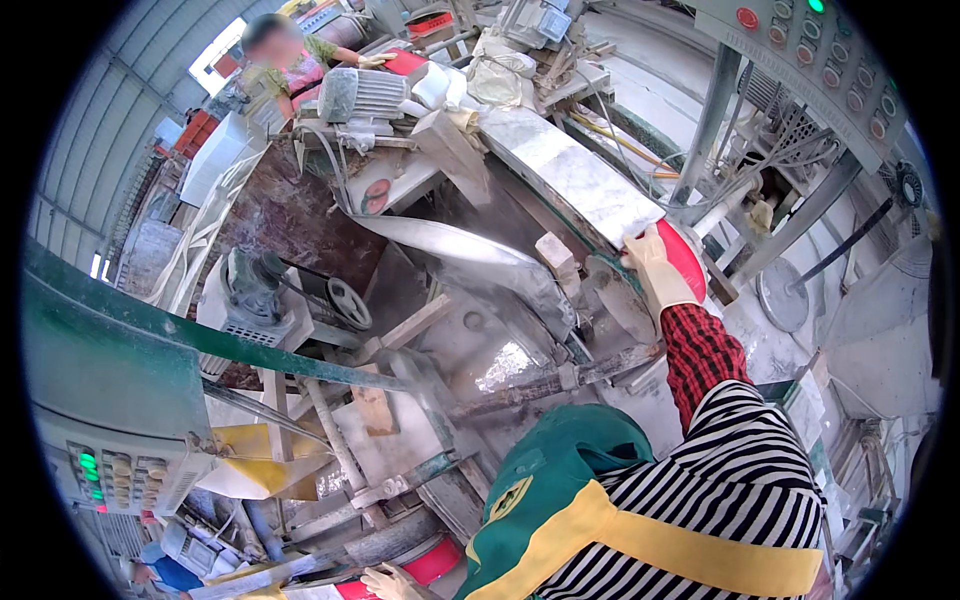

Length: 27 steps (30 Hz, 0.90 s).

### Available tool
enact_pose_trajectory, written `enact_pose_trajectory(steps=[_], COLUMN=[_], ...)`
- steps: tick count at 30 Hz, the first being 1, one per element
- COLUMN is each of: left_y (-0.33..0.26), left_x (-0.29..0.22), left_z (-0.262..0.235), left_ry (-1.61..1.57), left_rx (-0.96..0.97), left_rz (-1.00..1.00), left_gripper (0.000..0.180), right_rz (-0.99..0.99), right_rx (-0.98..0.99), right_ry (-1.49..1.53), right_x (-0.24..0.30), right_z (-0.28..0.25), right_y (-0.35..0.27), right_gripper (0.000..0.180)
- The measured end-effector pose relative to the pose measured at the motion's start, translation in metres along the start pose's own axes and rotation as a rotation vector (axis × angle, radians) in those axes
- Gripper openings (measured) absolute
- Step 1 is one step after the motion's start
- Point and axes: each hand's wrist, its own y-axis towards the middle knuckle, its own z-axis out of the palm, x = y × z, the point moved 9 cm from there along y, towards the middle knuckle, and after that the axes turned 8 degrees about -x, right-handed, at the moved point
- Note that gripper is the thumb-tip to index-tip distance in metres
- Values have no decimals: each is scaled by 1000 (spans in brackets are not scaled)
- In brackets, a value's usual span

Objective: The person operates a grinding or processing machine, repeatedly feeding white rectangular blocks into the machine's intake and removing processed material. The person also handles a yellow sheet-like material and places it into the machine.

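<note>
My right hand, in a cream glove, reaches out to the right. Its bent fingers close over the edge of a red curved piece, where it meets the end of a long whitish bed. At the bottom edge, partly cut off, is my left hand, also gloved. Its fingers lie apart against another red curved piece. My green apron with yellow trim hides part of the machinery between the hands.
Button panels stand at upper right and lower left. A green beam crosses the left side. Dusty frames, a handwheel and wooden blocks fill the middle. A co-worker works at the far left; another person is at lower left.
</note>
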Motion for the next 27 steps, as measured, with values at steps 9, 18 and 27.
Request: enact_pose_trajectory(steps=[9,18,27], left_y=[-19,-30,-9], left_x=[-39,-27,-14], left_z=[-47,-40,-81], left_ry=[-8,-20,-165], left_rx=[-81,-51,-358], left_rz=[-51,-28,-6], left_gripper=[57,63,62], right_rz=[-516,-490,-1010], right_rx=[-287,-201,-45], right_ry=[-298,-617,-120], right_x=[47,71,144], right_z=[-71,-19,6], right_y=[-34,-63,-255], right_gripper=[44,43,30])
